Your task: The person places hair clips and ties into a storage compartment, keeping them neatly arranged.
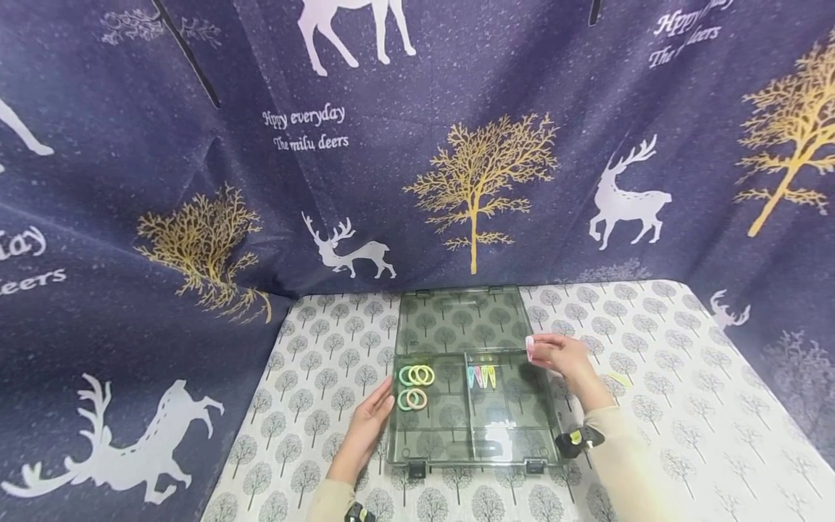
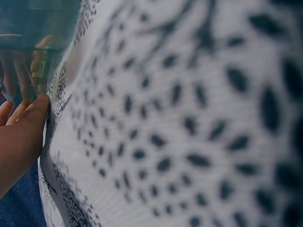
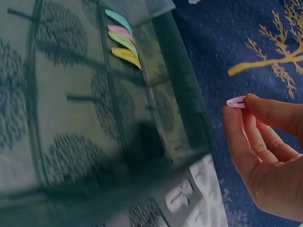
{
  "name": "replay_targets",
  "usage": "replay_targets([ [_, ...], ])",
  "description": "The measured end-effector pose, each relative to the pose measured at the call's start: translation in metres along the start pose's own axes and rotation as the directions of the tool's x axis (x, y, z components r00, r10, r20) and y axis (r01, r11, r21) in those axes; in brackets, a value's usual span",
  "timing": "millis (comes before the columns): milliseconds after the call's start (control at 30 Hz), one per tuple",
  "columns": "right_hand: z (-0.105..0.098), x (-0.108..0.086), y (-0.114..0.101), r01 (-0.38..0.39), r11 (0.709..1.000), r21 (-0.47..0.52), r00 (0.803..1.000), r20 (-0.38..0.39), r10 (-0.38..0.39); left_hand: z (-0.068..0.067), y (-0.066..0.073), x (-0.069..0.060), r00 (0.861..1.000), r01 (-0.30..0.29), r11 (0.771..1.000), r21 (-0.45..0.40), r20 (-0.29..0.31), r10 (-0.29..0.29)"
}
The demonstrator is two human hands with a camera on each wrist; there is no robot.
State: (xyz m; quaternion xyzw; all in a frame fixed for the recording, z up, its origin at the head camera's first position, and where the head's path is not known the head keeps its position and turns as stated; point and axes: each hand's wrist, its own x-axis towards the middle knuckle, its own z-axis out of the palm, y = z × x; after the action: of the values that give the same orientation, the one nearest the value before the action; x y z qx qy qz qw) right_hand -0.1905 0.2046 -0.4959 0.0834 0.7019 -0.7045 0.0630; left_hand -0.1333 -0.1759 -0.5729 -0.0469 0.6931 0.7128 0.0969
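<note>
A see-through dark green plastic box (image 1: 437, 428) lies on the table with its lid (image 1: 463, 319) folded back. Pastel hair ties (image 1: 417, 375) in green, yellow and peach sit in two rows at its upper left. Right of the divider, several snap hair clips (image 1: 481, 375) in blue, pink and yellow lie side by side. My right hand (image 1: 566, 360) pinches a pink hair clip (image 3: 236, 102) between thumb and forefinger near the box's right edge. My left hand (image 1: 370, 420) rests its extended fingers against the box's left side.
A tree-print cloth (image 1: 306, 391) covers the table. Beyond my right wrist lies a small yellow item (image 1: 620, 379), partly hidden by the arm. Two latches (image 1: 535, 466) stick out from the box's front edge. A dark blue curtain (image 1: 365, 181) hangs behind the table.
</note>
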Motion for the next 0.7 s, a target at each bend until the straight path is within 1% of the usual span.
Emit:
replay_targets([
  [100, 0.011, 0.000, 0.003, -0.006, 1.000, 0.009, 1.000, 0.020, 0.006, 0.000, 0.000, -0.001, 1.000, -0.003, 1.000, -0.003, 0.003, 0.004],
  [233, 0.022, 0.001, 0.009, -0.012, 1.000, -0.008, 0.999, 0.040, 0.012, 0.000, 0.000, -0.001, 1.000, 0.001, 1.000, -0.019, 0.008, -0.001],
  [300, 0.027, 0.003, 0.014, -0.024, 1.000, -0.020, 0.999, 0.047, 0.025, 0.000, -0.001, -0.001, 1.000, 0.004, 1.000, -0.021, 0.010, -0.003],
  [467, 0.036, 0.005, 0.024, -0.086, 0.995, -0.055, 0.994, 0.059, 0.090, 0.000, 0.000, -0.002, 1.000, 0.008, 1.000, -0.008, 0.021, -0.007],
  [567, 0.041, 0.006, 0.027, -0.112, 0.991, -0.073, 0.992, 0.048, 0.116, 0.000, 0.001, -0.002, 1.000, 0.001, 1.000, -0.007, 0.024, -0.001],
  [700, 0.048, 0.009, 0.027, -0.136, 0.987, -0.082, 0.991, 0.011, 0.137, 0.000, 0.003, -0.002, 1.000, -0.006, 1.000, -0.010, 0.018, 0.006],
])
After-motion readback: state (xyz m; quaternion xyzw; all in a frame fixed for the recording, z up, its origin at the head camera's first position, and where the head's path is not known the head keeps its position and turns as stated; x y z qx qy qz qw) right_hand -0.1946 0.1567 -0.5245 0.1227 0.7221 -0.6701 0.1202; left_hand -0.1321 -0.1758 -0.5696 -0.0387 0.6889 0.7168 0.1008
